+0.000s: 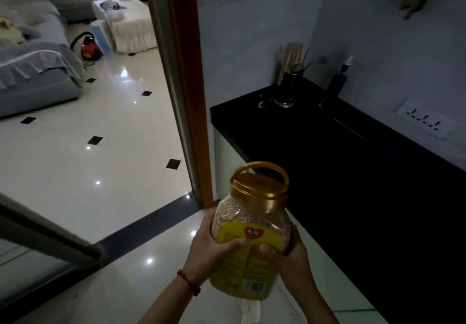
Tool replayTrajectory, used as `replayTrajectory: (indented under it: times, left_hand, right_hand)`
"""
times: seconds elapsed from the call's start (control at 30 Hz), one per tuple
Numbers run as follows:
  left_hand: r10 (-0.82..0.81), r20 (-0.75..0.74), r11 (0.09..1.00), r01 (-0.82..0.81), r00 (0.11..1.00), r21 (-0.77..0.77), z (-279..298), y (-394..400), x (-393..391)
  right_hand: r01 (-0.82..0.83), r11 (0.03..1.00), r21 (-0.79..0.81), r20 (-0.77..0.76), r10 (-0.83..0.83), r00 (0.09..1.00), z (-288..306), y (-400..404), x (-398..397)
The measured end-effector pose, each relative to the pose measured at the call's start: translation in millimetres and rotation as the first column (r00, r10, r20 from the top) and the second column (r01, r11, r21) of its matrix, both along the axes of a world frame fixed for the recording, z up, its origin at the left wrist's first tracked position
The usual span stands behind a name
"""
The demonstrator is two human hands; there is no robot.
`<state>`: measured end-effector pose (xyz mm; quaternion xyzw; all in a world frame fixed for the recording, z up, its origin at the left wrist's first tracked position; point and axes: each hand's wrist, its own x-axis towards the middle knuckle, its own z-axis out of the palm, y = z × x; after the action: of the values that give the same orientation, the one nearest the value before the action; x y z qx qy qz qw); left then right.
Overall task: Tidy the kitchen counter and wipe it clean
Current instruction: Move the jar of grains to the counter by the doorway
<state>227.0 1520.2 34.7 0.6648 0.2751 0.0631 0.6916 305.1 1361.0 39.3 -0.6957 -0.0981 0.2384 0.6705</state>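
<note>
A clear plastic jar (252,212) full of pale grain, with a gold lid, a gold carry handle and a yellow label, is held upright in front of me, off the counter's near-left edge. My left hand (211,245) grips its left side with the thumb across the label. My right hand (290,250) clasps the right side. The black counter (353,172) runs along the right wall in dim light.
At the counter's far end stand a dark holder of chopsticks (290,71), a dark pump bottle (338,84) and a small cup (264,101). A wall socket (426,120) sits above the counter. An orange door frame (186,76) opens onto a bright tiled living room.
</note>
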Motion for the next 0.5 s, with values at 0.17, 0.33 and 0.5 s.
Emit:
replayTrajectory:
  times: [0.17, 0.33, 0.5]
  left_hand:
    - [-0.032, 0.005, 0.999, 0.032, 0.999, -0.006, -9.4, 28.1, 87.2]
    - [0.001, 0.021, 1.0, -0.001, 1.0, 0.006, -2.1, 58.5, 166.4]
    - [0.045, 0.069, 0.999, -0.047, 0.997, 0.023, 1.8, 90.7, 225.8]
  right_hand:
    - [0.035, 0.999, -0.025, 0.041, -0.034, 0.999, -10.7, 25.0, 84.1]
    - [0.007, 0.999, 0.034, 0.003, -0.007, 1.0, -3.3, 57.3, 169.2]
    - [-0.054, 0.997, 0.056, -0.013, 0.055, 0.998, 8.4, 91.8, 234.5]
